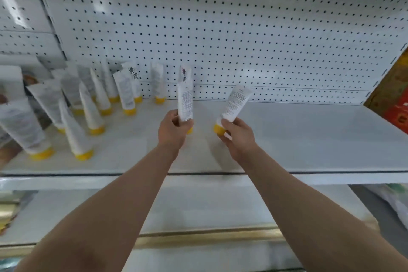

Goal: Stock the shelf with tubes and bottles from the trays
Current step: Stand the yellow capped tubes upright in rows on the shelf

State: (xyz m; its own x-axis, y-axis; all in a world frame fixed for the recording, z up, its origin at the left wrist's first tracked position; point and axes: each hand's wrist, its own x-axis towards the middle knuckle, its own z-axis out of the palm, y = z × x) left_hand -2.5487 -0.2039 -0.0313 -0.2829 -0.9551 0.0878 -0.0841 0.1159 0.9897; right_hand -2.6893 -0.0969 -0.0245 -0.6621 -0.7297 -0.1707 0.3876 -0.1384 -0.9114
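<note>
- Placing step: my left hand (174,130) grips one tube (185,104), my right hand (237,137) pinches another tube (236,104).
- Next, I judge, stand both cap-down on the shelf (309,139).

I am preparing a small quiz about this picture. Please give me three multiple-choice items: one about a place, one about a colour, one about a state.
1. Where do the tubes already stocked stand?
A. left part of the shelf
B. right part
C. lower shelf

2. What colour are the tube caps?
A. blue
B. yellow
C. black

3. What is the right hand doing?
A. resting flat
B. hanging idle
C. holding a tube

Answers:
1 A: stocked tubes crowd the shelf at left.
2 B: the cap is yellow.
3 C: the right hand grips a tilted tube; the left hand holds another tube.
</note>
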